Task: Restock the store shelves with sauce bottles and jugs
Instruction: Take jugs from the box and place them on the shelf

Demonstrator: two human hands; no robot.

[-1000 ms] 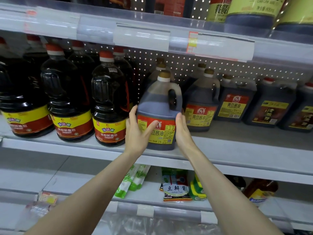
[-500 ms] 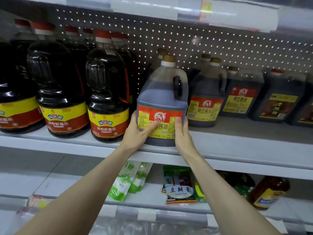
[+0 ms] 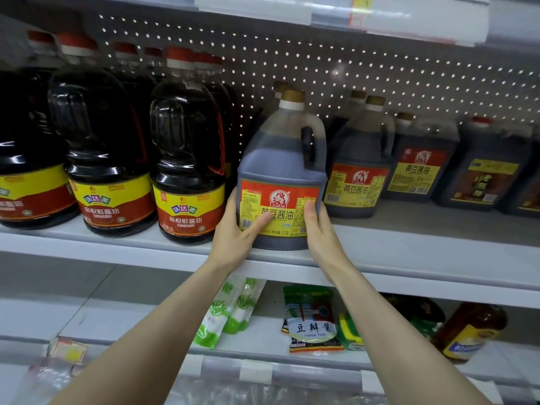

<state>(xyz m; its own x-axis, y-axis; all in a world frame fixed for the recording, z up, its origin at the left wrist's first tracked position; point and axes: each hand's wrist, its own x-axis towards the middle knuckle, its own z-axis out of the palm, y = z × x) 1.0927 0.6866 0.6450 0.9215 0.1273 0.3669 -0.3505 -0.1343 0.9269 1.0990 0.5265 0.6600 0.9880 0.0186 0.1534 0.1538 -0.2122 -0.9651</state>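
Head: jug [image 3: 280, 159] between left hand [image 3: 233, 238], right hand [image 3: 321, 229]

White shelf [image 3: 409, 247] bears dark bottles [image 3: 187, 171] and handled jugs [image 3: 358, 173].

upright dark soy-sauce jug [image 3: 282, 171], red-yellow label, at shelf [image 3: 409, 252] front edge

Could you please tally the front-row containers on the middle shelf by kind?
Round red-capped bottles: 3, leftmost cut off by the frame
Gold-capped handled jugs: 2
Squared jugs: 3, rightmost cut off by the frame
Total: 8
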